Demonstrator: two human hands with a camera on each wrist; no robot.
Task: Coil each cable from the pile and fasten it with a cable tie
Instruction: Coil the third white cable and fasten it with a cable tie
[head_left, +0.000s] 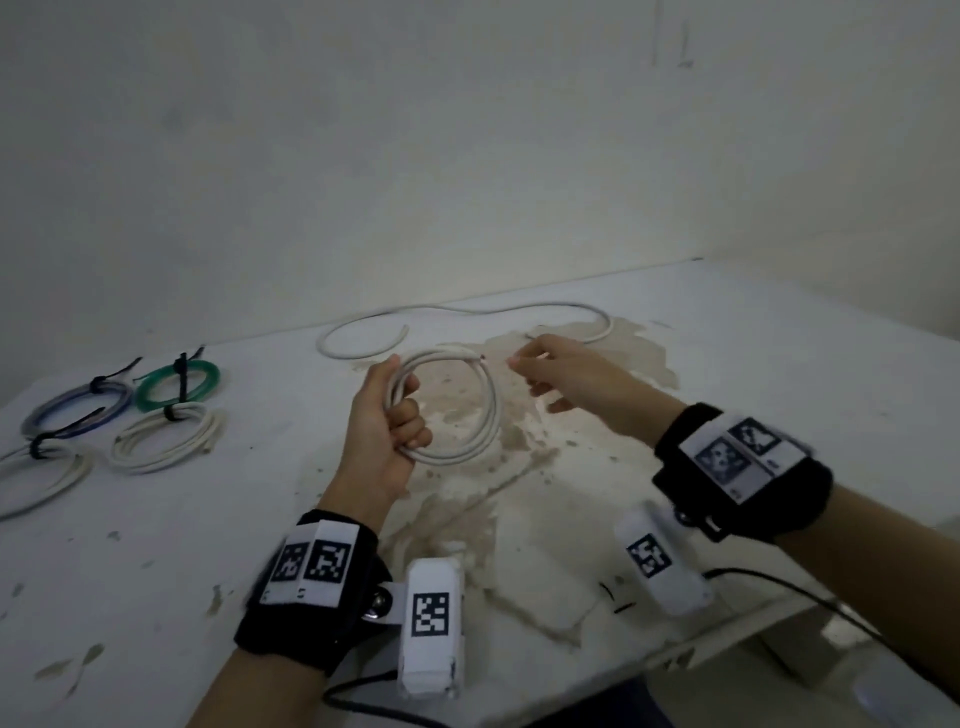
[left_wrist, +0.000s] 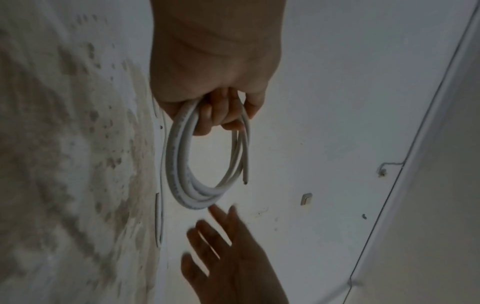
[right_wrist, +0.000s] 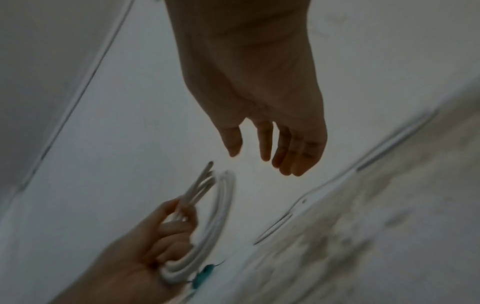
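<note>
stained table (head_left: 545, 519), left hand (head_left: 382, 421) gripping coil (head_left: 467, 447)

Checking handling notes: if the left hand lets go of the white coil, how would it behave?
The coil has no tie on it, so it would probably spring looser. Its free end juts out straight, suggesting fairly stiff cable. The left hand alone grips it, so it seems light.

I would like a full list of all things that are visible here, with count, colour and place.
held coil: one, white, not tied, gripped in the left hand above the table
loose cable: one, white, uncoiled, far middle of the table
tied coils: four, two white, one green, one blue-grey, each with a black tie, left side of the table
table: one, white, stained in the middle
wrist bands: two, black with printed markers
left hand: holds the white coil
right hand: empty, fingers relaxed, beside the coil
</note>
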